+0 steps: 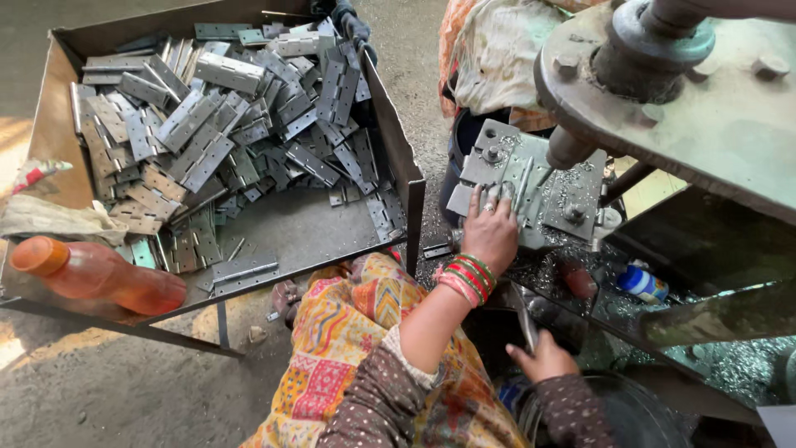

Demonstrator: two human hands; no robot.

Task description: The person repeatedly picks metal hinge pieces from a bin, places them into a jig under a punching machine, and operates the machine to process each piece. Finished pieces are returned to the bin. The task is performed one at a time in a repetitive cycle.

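My left hand (491, 234), with red and green bangles on the wrist, rests on the grey jig plate (572, 178) of a drilling machine. Its fingers press down on a narrow metal hinge (522, 184) lying under the spindle (568, 149). Lower down, my right hand (543, 358) in a dotted brown sleeve is closed around a dark metal lever (524, 319). Metal shavings cover the plate and the bench around both hands.
A large metal tray (396, 137) heaped with grey hinges (224, 124) stands at the left. An orange plastic bottle (99, 275) and a cloth (50, 217) lie on its near corner. The machine head (688, 91) overhangs the right. A small white-and-blue bottle (643, 284) sits nearby.
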